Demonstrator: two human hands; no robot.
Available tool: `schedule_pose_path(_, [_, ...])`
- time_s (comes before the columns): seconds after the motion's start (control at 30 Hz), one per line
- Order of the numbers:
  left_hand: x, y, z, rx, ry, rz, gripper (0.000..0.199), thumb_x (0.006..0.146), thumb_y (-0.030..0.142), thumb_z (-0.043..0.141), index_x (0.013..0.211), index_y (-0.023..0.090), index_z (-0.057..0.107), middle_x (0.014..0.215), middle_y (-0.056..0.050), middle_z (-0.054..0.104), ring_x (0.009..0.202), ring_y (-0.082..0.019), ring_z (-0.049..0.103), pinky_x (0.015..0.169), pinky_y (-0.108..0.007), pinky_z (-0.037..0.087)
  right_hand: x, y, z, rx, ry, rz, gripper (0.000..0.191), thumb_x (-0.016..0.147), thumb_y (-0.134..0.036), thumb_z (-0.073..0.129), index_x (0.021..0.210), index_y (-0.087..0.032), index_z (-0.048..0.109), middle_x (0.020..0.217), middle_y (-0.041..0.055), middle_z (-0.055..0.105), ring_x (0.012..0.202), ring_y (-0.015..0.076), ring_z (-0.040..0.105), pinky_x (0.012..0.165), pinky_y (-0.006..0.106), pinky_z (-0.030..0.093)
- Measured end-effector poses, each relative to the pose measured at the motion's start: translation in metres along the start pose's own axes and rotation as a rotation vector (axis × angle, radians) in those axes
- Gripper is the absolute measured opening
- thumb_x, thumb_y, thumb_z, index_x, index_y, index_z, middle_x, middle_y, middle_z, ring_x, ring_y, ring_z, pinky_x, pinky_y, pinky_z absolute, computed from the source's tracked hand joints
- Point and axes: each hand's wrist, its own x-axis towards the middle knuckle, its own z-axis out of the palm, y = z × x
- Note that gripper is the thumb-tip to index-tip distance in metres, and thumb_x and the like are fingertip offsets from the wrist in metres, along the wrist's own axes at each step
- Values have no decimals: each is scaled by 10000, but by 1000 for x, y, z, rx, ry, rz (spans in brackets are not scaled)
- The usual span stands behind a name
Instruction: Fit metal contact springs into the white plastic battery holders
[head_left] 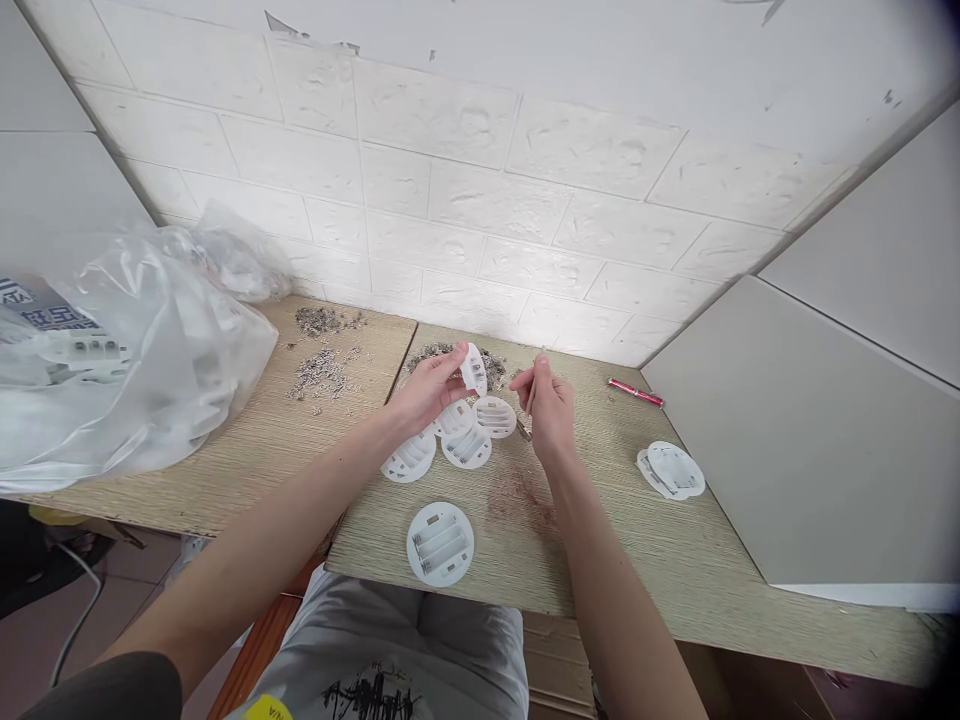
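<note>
My left hand grips a white round battery cover, tilted on edge above small metal parts. To its right, my right hand is closed with its fingertips pinched together; a thin light tip shows above them, too small to name. Below my left hand, several white discs with battery slots lie grouped on the wooden table. One more white disc lies by itself near the front edge. A small metallic object lies just below my right hand.
A large clear plastic bag of white parts fills the left side. Piles of small metal pieces lie beside it. At the right are a red pen-like stick and stacked white discs, near a grey panel.
</note>
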Motion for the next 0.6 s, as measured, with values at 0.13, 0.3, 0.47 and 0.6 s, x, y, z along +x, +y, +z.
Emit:
schedule_pose_path(0.13, [0,-2,0,-4,-9,-17,341,774,435,698,835,103,652,820,-67,651,736,-128,600,835,-330,522,2,2,0,189,0,-22,483,775,-636,587,683,-167,651,566,-9,539,445,75,425,436,226,356])
schedule_pose_path(0.3, [0,-3,1,-45,-10,-46,318,827,406,650,857,89,661,883,-105,674,807,-155,631,900,-371,517,2,4,3,203,-50,-103,332,739,-493,699,732,-162,667,807,48,665,647,130,615,661,294,544])
schedule_pose_path(0.47, [-1,-1,1,-97,-44,-56,281,847,365,635,867,88,677,924,-121,690,852,-167,655,946,-372,506,1,6,4,35,-74,-176,261,744,-424,711,780,-166,692,843,59,677,705,161,649,700,324,568])
schedule_pose_path(0.6, [0,-2,-3,-78,-133,-74,174,779,155,708,934,77,698,931,-112,700,868,-154,664,976,-324,483,2,7,1,-13,-89,-191,238,728,-399,731,790,-171,699,826,56,685,732,174,658,714,327,571])
